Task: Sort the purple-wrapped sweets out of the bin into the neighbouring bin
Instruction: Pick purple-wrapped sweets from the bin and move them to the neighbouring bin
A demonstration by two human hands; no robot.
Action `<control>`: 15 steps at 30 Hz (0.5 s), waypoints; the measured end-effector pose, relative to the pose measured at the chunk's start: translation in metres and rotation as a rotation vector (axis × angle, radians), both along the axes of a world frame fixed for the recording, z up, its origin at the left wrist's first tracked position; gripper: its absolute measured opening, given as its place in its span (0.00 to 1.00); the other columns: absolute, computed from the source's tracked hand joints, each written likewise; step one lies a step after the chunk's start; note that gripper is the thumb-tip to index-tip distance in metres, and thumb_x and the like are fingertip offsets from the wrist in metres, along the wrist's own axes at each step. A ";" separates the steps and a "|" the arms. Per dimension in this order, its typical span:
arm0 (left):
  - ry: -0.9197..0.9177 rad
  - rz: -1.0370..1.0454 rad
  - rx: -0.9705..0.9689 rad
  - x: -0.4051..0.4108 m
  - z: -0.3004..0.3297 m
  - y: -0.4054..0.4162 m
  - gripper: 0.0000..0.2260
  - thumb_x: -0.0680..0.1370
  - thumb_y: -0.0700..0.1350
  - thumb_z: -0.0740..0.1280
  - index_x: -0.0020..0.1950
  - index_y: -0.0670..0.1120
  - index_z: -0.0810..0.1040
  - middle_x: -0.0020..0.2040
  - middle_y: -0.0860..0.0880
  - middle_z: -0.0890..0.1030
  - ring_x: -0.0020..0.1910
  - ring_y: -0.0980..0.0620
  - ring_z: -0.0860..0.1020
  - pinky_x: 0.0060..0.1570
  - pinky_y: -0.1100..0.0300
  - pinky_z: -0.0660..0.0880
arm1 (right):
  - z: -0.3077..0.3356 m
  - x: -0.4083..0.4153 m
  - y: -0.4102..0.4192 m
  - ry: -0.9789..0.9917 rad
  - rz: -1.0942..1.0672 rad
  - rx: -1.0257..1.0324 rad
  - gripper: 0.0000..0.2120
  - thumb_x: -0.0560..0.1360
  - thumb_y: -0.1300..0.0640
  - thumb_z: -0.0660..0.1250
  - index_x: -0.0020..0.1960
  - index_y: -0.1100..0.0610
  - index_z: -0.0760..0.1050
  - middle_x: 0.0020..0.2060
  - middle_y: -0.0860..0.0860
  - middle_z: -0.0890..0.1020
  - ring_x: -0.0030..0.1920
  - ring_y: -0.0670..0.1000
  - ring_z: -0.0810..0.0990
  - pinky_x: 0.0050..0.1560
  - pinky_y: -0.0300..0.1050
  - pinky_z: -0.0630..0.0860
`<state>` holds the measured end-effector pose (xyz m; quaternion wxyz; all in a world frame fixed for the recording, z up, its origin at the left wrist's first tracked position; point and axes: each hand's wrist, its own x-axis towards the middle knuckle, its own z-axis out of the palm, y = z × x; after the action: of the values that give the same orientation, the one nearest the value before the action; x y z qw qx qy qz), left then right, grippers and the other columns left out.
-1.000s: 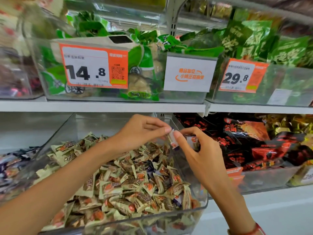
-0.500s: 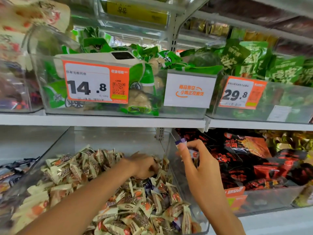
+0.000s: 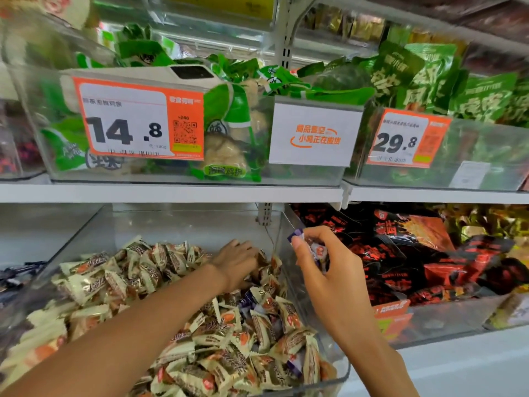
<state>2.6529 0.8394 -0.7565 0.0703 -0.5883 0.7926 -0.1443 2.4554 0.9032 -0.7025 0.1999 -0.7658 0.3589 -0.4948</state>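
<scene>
Shop shelving w/ clear plastic bins, seen from above the person's arms. At far left, lower shelf, a neighbouring bin (image 3: 17, 275) is showing only its edge, w/ dark purple-blue wrappers inside, blurred. Next to it, the big clear bin (image 3: 183, 224) is sitting front and centre, heaped w/ cream-wrapped sweets (image 3: 120, 282) printed in brown and orange. The left hand (image 3: 236, 265) is reaching across that heap toward the bin's back right corner, palm down, fingers dug in among the wrappers; can't tell whether it's gripping anything. A few purple-wrapped sweets are lying mixed into the pile, e.g. one (image 3: 248, 300) just below the left wrist and another (image 3: 294, 365) near the front right corner. Further right, the right hand (image 3: 320, 262) is hanging above the bin's right wall, fingers curled closed around a small bunch of purple-wrapped sweets (image 3: 313, 247); one purple wrapper end is sticking up past the thumb tip. Right of that, a bin of black-and-red snack packets (image 3: 400, 253) is filling the lower shelf. On the upper shelf (image 3: 171, 193), left to right: an orange price tag "14.8" (image 3: 138, 121) on a bin of green packets, a white sign w/ orange lettering (image 3: 315, 136), then an orange tag "29.8" (image 3: 406, 138).
</scene>
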 end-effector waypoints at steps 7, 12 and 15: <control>0.776 0.180 0.164 0.032 0.049 0.036 0.22 0.76 0.62 0.60 0.60 0.48 0.79 0.58 0.49 0.74 0.61 0.48 0.70 0.61 0.53 0.68 | 0.007 -0.003 0.003 -0.052 -0.002 0.029 0.04 0.79 0.52 0.62 0.47 0.51 0.75 0.30 0.55 0.79 0.26 0.54 0.71 0.28 0.53 0.66; 1.231 0.104 0.302 0.005 0.090 0.095 0.12 0.80 0.53 0.60 0.55 0.51 0.80 0.45 0.58 0.81 0.40 0.64 0.78 0.42 0.70 0.73 | 0.012 0.004 0.010 -0.074 0.036 0.033 0.11 0.74 0.46 0.67 0.44 0.53 0.74 0.32 0.57 0.77 0.28 0.53 0.70 0.33 0.49 0.68; 1.328 0.018 0.260 -0.011 0.097 0.117 0.10 0.77 0.50 0.65 0.55 0.53 0.81 0.47 0.57 0.84 0.44 0.62 0.80 0.43 0.69 0.75 | 0.015 0.011 0.018 -0.094 0.055 0.032 0.17 0.70 0.39 0.66 0.45 0.53 0.73 0.34 0.47 0.77 0.36 0.48 0.74 0.37 0.43 0.70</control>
<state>2.6414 0.9562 -0.6600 -0.3604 -0.5454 0.6737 0.3448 2.4660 0.9213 -0.6876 0.2423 -0.7480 0.3360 -0.5185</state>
